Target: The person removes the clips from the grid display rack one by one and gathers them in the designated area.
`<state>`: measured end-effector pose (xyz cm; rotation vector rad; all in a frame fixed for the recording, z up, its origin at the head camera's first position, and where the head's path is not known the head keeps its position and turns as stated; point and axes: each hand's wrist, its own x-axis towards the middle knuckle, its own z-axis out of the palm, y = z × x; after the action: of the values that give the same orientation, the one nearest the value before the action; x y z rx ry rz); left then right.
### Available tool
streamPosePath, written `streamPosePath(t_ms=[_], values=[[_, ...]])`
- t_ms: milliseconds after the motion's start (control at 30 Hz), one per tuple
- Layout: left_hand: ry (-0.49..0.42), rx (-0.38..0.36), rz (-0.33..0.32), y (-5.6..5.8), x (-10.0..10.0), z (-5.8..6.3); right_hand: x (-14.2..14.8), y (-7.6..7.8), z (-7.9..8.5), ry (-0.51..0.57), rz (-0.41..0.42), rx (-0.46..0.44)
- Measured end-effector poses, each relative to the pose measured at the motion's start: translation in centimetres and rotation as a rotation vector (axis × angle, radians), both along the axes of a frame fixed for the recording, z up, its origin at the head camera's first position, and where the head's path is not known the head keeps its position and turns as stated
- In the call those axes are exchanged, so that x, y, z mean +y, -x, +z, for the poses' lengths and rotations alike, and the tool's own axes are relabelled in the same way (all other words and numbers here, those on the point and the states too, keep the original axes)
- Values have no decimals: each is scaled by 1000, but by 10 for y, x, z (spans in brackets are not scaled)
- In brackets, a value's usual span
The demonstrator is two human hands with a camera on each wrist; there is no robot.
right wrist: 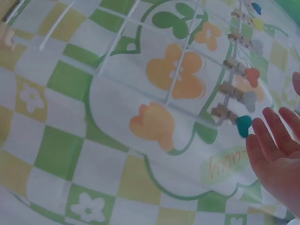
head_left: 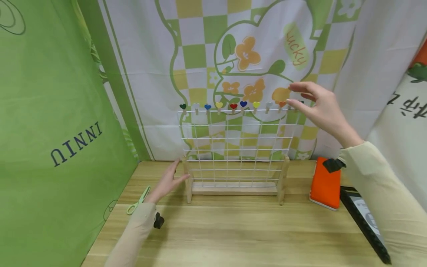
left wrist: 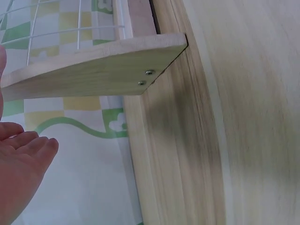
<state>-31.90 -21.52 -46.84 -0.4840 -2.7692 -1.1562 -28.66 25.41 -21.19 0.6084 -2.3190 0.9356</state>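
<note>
A white wire grid [head_left: 213,150] stands upright in a wooden base [head_left: 233,190] on the table. Small wooden clips with coloured hearts line its top wire, from a dark green heart [head_left: 183,106] at the left to an orange heart [head_left: 282,104] near the right. My right hand [head_left: 321,105] is raised at that right end, thumb and fingers apart with nothing held. In the right wrist view its fingertips lie close to a teal heart clip [right wrist: 244,126]; whether they touch cannot be told. Beside the base's left post [left wrist: 108,65], my left hand [head_left: 166,183] has its fingers extended and holds nothing.
Light green scissors [head_left: 133,207] lie by my left wrist. On the right are an orange notebook-like object [head_left: 325,185] and a black-edged frame [head_left: 361,222], partly under my right sleeve. A patterned curtain [head_left: 195,55] hangs behind; green cloth [head_left: 66,92] hangs at the left.
</note>
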Motion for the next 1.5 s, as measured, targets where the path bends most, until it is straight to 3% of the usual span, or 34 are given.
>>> streamPosePath(t_ms=[200,500,833,1500], values=[[-147,-89,-28,-1,6,-4,-21,8,11,-32,52,-6],[-279,-124,-51,0,13,-13,-57,18,24,-102,126,-23],[-277,-132,-81,-2,18,-18,-95,30,25,-175,231,-59],[-307,-72,-49,-6,24,-22,-157,42,32,-203,316,-143]])
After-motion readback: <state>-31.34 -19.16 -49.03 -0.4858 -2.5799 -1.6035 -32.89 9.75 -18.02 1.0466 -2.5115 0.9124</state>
